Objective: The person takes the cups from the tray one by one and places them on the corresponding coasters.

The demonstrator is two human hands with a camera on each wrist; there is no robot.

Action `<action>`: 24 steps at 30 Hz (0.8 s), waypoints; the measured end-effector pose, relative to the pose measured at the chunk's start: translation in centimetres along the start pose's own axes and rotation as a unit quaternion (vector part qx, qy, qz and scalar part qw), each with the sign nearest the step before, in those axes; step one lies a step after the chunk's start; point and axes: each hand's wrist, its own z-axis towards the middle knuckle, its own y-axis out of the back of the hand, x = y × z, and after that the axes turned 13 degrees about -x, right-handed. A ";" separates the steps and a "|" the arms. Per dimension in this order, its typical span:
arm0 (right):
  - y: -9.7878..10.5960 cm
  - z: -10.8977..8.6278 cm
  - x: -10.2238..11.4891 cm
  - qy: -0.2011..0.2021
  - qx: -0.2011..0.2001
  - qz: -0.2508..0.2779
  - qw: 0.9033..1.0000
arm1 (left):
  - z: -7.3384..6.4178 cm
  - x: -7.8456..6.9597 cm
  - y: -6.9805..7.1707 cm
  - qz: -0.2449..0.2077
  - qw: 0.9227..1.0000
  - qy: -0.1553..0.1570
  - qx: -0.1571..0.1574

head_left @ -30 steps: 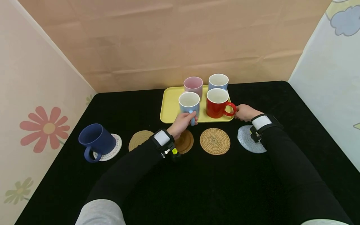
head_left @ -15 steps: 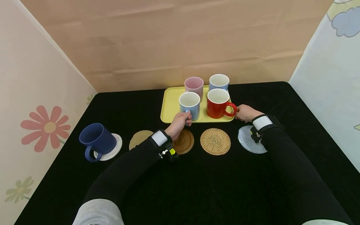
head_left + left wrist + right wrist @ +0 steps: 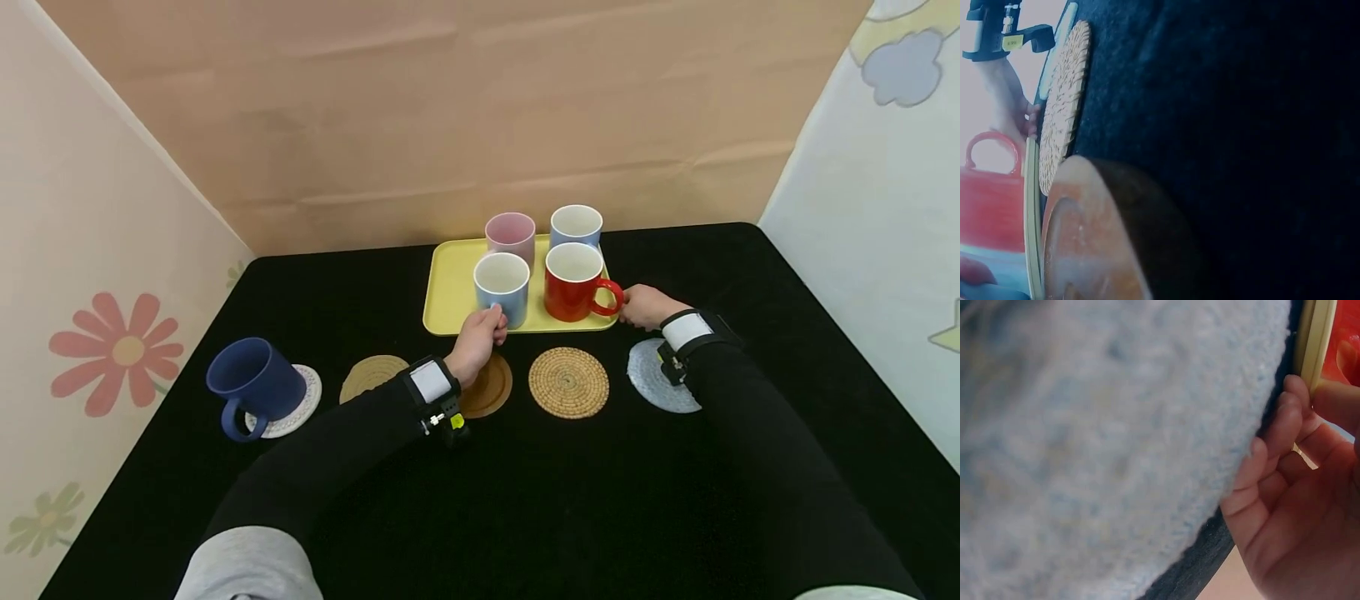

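Observation:
My left hand [image 3: 474,342] grips the handle of a light blue mug [image 3: 504,293] with a white inside, which stands upright at the front of a yellow tray [image 3: 452,283]. Fingers and thumb of my right hand [image 3: 649,307] pinch the tray's right edge, just beside the handle of a red mug [image 3: 568,293]. In the right wrist view the tray's rim [image 3: 1317,344] runs in between that hand's thumb and fingers. Behind these two mugs stand a pink mug [image 3: 511,232] and another light blue mug [image 3: 576,223]. Most of the gripped handle is hidden by the left hand.
In front of the tray lie a beige coaster [image 3: 369,375], a brown wooden coaster [image 3: 491,393], a woven coaster [image 3: 568,383] and a grey-blue coaster [image 3: 654,379]. A dark blue mug [image 3: 258,379] sits tilted on a white coaster [image 3: 309,408] at the left. Walls border the black table.
My left hand has swung the light blue mug's handle to the left, turning the mug where it stands. The right hand keeps its place at the tray edge. The head view has shifted slightly.

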 end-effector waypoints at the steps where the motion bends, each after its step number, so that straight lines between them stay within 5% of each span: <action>1: -0.1 0.0 0.1 0.000 0.001 0.000 1.000 | -0.1 0.0 0.1 -0.004 1.000 0.000 -0.002; 6: -0.1 -0.1 0.3 -0.002 -0.001 -0.002 1.000 | -0.8 -0.4 0.7 -0.036 0.999 -0.008 -0.007; 14: 0.3 -0.3 -0.1 0.005 -0.006 0.000 1.000 | -3.3 -1.4 2.7 -0.061 0.997 -0.018 0.048; 24: 0.6 -0.6 -0.2 0.003 -0.003 -0.001 1.000 | -6.7 -2.2 7.5 -0.065 0.995 -0.034 0.060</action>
